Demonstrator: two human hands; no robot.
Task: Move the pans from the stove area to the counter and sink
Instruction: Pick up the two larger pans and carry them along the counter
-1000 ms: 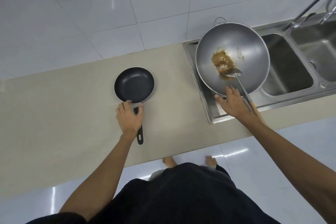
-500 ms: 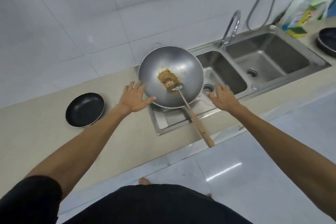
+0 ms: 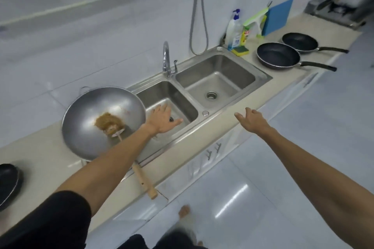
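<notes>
A steel wok [image 3: 91, 119] with brown food and a wooden-handled spatula [image 3: 144, 183] rests on the sink's left drainboard. A small black pan [image 3: 7, 183] lies on the counter at the far left edge. Two black frying pans [image 3: 278, 55] [image 3: 299, 41] sit on the counter right of the double sink [image 3: 261, 76], handles pointing right. My left hand [image 3: 163, 118] hovers open over the left basin, just right of the wok, holding nothing. My right hand [image 3: 252, 119] is open in the air in front of the counter edge, also empty.
A tap [image 3: 166, 57] stands behind the sink, a hose [image 3: 198, 16] hangs on the wall. Dish soap bottle [image 3: 233, 31], sponge [image 3: 240, 50], a blue cutting board [image 3: 277, 16] and a gas stove [image 3: 334, 13] stand at the back right. Tiled floor lies below.
Both hands let go of the small pan and the wok and now reach rightwards, empty. My view swung right, bringing the two far pans and the stove into sight.
</notes>
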